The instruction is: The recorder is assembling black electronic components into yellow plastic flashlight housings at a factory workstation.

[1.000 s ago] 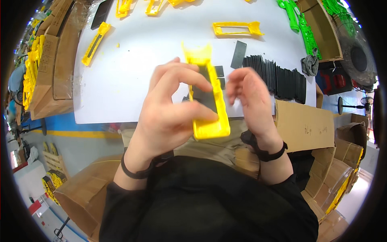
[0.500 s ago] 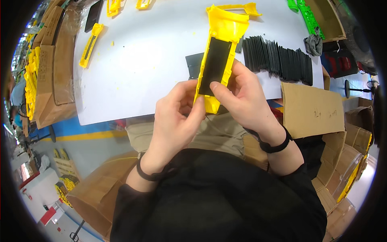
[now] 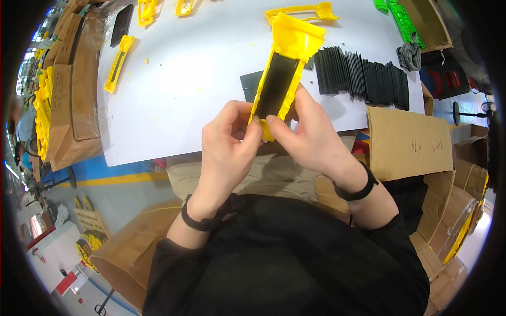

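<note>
Between my hands, above the table's near edge, I hold a long yellow plastic part (image 3: 295, 37) with a flared far end. A black rectangular pad (image 3: 278, 84) lies in its recess. My left hand (image 3: 229, 142) grips the near left edge, thumb on the rim by the pad's near end. My right hand (image 3: 305, 131) wraps the right side, its thumb pressing beside the other thumb. Both hands' fingers under the part are partly hidden. Loose dark sheets (image 3: 251, 84) lie on the table just behind the part.
A row of black pads (image 3: 363, 76) stands on the white table (image 3: 174, 105). Other yellow parts (image 3: 119, 64), a black phone (image 3: 122, 25) and green parts (image 3: 403, 23) lie around it. Cardboard boxes (image 3: 79, 105) flank the table; a carton flap (image 3: 411, 142) rises at right.
The yellow part has tilted, its far end dropping lower in view. My right thumb has slid from the pad toward the near end, now close to my left thumb.
</note>
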`<act>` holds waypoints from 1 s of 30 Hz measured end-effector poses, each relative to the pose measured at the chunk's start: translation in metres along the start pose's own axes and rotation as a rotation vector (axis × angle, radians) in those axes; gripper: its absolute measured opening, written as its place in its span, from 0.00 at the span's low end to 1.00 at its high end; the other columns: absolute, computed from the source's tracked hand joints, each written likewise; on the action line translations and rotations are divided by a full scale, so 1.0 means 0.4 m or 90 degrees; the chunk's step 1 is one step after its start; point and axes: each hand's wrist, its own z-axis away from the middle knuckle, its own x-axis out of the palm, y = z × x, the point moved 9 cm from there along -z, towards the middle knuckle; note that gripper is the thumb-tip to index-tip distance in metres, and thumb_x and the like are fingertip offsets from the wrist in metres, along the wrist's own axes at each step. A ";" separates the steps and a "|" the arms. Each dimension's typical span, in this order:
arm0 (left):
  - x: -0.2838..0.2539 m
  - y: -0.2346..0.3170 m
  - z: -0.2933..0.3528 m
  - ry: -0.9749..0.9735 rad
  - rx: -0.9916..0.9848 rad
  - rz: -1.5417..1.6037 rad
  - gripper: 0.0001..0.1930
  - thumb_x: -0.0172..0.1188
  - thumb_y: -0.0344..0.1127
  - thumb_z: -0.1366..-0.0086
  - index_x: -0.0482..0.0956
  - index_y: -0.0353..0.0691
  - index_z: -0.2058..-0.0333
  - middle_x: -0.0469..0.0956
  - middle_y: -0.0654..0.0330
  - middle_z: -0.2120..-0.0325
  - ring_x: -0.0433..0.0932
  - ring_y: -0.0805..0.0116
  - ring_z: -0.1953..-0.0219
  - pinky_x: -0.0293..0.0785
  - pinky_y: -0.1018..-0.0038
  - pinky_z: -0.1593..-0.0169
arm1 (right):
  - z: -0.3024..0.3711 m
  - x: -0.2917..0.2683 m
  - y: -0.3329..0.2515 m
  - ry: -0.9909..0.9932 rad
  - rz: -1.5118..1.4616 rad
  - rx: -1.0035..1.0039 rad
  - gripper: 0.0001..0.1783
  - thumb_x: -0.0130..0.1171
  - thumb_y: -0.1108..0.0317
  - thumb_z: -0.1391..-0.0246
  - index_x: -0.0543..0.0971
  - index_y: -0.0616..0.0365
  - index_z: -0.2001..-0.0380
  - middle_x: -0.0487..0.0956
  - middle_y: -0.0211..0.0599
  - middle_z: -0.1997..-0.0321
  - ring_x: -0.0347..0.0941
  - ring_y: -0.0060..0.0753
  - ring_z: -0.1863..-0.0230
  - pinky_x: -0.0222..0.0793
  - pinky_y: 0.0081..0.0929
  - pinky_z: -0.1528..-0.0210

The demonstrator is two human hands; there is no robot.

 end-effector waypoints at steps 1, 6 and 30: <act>0.000 0.005 -0.001 0.002 0.001 -0.001 0.05 0.50 0.23 0.36 0.71 0.29 0.62 0.76 0.60 0.71 0.76 0.78 0.72 0.77 0.81 0.69 | 0.000 -0.008 -0.009 -0.002 0.000 -0.002 0.19 0.54 0.76 0.51 0.64 0.66 0.55 0.74 0.43 0.71 0.74 0.32 0.72 0.68 0.29 0.71; -0.011 0.013 0.009 0.041 0.005 0.062 0.05 0.50 0.25 0.37 0.69 0.30 0.64 0.78 0.57 0.72 0.79 0.75 0.72 0.77 0.80 0.69 | 0.011 0.023 -0.015 -0.097 -0.082 0.036 0.26 0.52 0.79 0.49 0.61 0.64 0.46 0.73 0.35 0.56 0.70 0.25 0.54 0.65 0.25 0.52; 0.006 -0.072 -0.019 -0.052 -0.037 0.124 0.08 0.49 0.26 0.33 0.68 0.32 0.56 0.75 0.61 0.67 0.74 0.79 0.68 0.74 0.80 0.64 | -0.008 0.018 -0.002 -0.033 0.013 -0.001 0.26 0.58 0.76 0.53 0.65 0.66 0.49 0.74 0.39 0.63 0.73 0.26 0.65 0.70 0.23 0.63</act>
